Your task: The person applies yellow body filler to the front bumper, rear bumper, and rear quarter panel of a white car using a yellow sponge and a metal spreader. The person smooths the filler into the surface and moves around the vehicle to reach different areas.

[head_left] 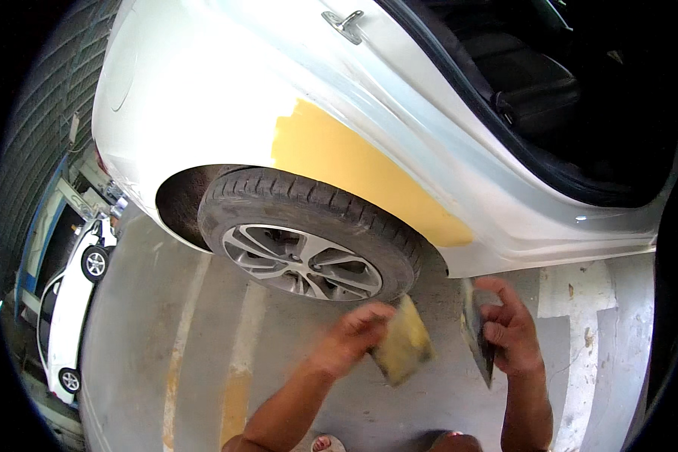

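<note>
My left hand [352, 339] is closed on the edge of a flat, roughly rectangular putty spreader [403, 343] smeared with yellow filler; it is slightly blurred. To its right, my right hand [511, 325] grips a thin, dark flat plate [475, 331], seen nearly edge-on, with its lower corner pointing down. The two flat pieces are apart. Beyond my hands, a smooth yellow filler patch [354, 162] covers the white car's rear panel [203, 83], from above the wheel arch down toward the sill. Neither hand touches the car.
The rear tyre [309, 192] with its silver alloy rim [301, 264] stands just ahead of my left hand. A doorway at the upper right shows a dark seat [531, 75]. Another white car [66, 316] is parked far left. Painted stripes [237, 377] mark the grey floor.
</note>
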Demonstrator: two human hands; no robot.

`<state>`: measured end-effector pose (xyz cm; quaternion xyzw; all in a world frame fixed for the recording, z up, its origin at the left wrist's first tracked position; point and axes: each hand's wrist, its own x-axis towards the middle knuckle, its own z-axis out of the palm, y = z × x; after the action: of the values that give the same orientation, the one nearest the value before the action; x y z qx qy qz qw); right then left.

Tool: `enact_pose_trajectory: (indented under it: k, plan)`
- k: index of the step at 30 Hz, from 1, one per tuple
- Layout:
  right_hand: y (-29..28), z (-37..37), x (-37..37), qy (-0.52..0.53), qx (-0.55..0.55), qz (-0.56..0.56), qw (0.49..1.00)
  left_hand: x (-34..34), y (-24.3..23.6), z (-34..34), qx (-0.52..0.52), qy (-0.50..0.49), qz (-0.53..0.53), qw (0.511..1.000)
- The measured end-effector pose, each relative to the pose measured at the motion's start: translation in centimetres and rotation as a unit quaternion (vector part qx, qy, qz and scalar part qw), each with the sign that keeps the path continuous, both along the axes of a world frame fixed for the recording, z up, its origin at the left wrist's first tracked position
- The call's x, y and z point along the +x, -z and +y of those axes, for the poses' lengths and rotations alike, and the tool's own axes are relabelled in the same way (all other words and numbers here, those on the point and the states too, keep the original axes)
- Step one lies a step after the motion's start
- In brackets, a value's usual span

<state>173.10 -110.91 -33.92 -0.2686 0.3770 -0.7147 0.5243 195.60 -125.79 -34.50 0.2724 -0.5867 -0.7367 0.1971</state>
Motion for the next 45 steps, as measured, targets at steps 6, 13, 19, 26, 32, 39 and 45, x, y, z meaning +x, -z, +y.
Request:
enact_pose_trajectory:
  k: [6, 13, 19, 26, 32, 39, 45]
  plan:
    - [0.2, -1.2, -0.1, -0.071, 0.099, -0.02, 0.992, -1.8, 0.0, 1.0, 0.136, -0.028, 0.193, 0.971]
    - [4.5, -4.2, 0.3, 0.114, -0.006, 0.103, 0.988, -1.2, -0.9, -0.9, 0.124, 0.01, 0.292, 0.948]
    - [3.1, -8.5, 1.6, 0.344, -0.079, 0.234, 0.906, 0.7, -0.1, -1.0, 0.151, -0.049, 0.249, 0.955]
    - [-2.4, -12.3, 3.9, 0.401, -0.147, 0.248, 0.87, 1.1, 0.2, -1.3, 0.16, -0.048, 0.251, 0.954]
    - [-3.6, -13.0, 3.6, 0.413, -0.16, 0.234, 0.866, 1.0, 0.5, -1.4, 0.181, -0.058, 0.245, 0.951]
    - [-1.8, -12.0, 2.0, 0.412, -0.11, 0.236, 0.873, 0.6, 1.1, -1.5, 0.169, -0.044, 0.261, 0.949]
    - [1.9, -10.1, 0.4, 0.433, -0.034, 0.214, 0.875, -0.1, 1.7, -1.2, 0.174, -0.038, 0.252, 0.951]
